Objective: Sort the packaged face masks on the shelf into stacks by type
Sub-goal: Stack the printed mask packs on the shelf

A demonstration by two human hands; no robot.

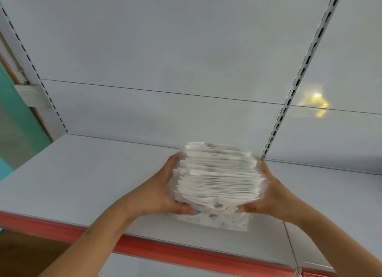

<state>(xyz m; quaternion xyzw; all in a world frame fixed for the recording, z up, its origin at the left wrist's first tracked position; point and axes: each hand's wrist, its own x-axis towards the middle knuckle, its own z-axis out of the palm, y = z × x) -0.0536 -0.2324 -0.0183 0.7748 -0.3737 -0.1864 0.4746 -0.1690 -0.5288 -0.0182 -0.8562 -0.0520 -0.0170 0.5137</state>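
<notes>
A thick stack of packaged face masks (219, 173) in clear wrappers is held over the white shelf (82, 173), near its middle. My left hand (163, 188) grips the stack's left side, thumb curled under its front edge. My right hand (266, 194) grips the right side the same way. The packets are mostly white. The lowest one (217, 214) shows small blue and yellow printed figures and sags below the others. Motion blur smears the stack's edges, so the types cannot be told apart.
The shelf has a red front strip (165, 247) and a white back panel (186, 70) with slotted uprights at left (37, 74) and right (297, 84). A teal wall (10, 115) shows at far left. Another shelf board (330, 183) adjoins on the right.
</notes>
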